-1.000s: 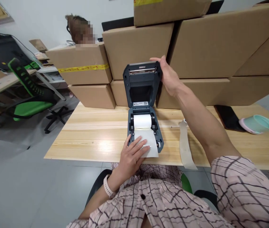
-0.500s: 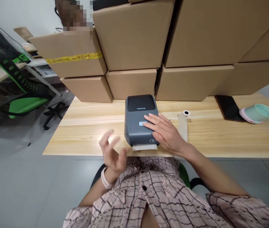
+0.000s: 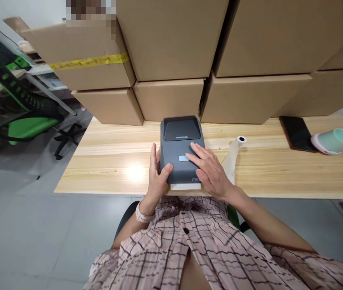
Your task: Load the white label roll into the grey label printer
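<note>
A dark grey label printer [image 3: 179, 137] sits shut near the front edge of the wooden table [image 3: 111, 169]. A strip of white paper [image 3: 186, 186] pokes out of its front slot. My left hand [image 3: 156, 173] grips the printer's left side, thumb on the top front corner. My right hand [image 3: 209, 171] lies flat on the lid with fingers stretched out, fingertips beside the small light button [image 3: 183, 158].
An unrolled strip of backing paper with its small core [image 3: 234, 155] lies right of the printer. A black phone [image 3: 298, 133] and a tipped teal cup [image 3: 337, 141] lie far right. Stacked cardboard boxes [image 3: 171, 44] wall the table's back. A green office chair [image 3: 23, 121] stands left.
The printer lid, held open by my right hand a second ago, is now closed. My left hand left the paper, lifted away, then came to grip the printer's left side.
</note>
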A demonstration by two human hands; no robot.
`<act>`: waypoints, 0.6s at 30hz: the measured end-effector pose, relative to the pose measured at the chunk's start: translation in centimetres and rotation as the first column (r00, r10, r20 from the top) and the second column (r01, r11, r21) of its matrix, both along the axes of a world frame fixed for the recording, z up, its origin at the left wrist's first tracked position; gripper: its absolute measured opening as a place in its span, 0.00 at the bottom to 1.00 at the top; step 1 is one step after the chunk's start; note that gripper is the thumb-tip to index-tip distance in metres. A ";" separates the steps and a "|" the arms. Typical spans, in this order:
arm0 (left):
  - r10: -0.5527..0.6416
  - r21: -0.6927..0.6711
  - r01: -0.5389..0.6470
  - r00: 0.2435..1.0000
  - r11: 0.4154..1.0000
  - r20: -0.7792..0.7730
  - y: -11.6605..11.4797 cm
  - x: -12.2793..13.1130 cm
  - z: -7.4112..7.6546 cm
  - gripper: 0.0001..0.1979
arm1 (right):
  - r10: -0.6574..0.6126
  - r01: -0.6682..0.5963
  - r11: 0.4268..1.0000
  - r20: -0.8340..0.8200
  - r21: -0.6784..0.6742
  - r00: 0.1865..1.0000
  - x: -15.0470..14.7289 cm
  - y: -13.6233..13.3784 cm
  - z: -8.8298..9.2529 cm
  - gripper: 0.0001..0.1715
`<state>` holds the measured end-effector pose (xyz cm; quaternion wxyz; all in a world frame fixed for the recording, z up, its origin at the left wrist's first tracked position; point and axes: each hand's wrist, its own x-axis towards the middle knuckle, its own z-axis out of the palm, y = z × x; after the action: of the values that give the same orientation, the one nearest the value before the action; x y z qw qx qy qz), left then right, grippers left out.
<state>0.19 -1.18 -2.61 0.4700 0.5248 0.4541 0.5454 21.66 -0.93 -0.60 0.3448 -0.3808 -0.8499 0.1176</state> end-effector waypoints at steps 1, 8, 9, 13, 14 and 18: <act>-0.007 0.000 0.007 1.000 1.000 -0.007 -0.1 0.0 0.1 0.48 | -0.006 0.005 1.000 -0.009 -0.012 1.000 0.0 0.0 0.0 0.29; 0.351 -0.018 -0.358 0.924 0.933 -0.154 -6.7 0.0 -1.1 0.16 | 0.022 -0.026 0.999 -0.108 -0.037 0.994 0.0 0.0 0.3 0.29; 0.313 -0.070 -0.326 0.938 0.943 -0.151 -7.5 0.1 -1.2 0.15 | 0.025 -0.028 0.999 -0.097 -0.031 0.995 0.0 0.0 0.4 0.30; 0.071 -0.294 -0.075 0.997 0.953 -0.024 -7.4 0.6 -0.6 0.20 | -0.023 0.024 1.000 0.063 -0.015 0.998 -0.2 -0.2 1.3 0.28; 0.046 -0.325 -0.039 0.999 0.945 0.016 -7.1 0.6 -0.3 0.21 | -0.052 0.053 0.999 0.107 -0.005 0.993 -0.3 -0.3 1.7 0.27; 0.012 -0.318 0.004 0.999 0.948 0.047 -6.7 0.3 0.2 0.20 | -0.107 0.103 0.994 0.195 0.034 0.975 -0.8 -0.3 2.9 0.21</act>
<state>0.48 -7.87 -2.45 0.5582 0.4278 0.5256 0.4787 20.88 -1.24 2.32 0.2694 -0.4308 -0.8598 0.0511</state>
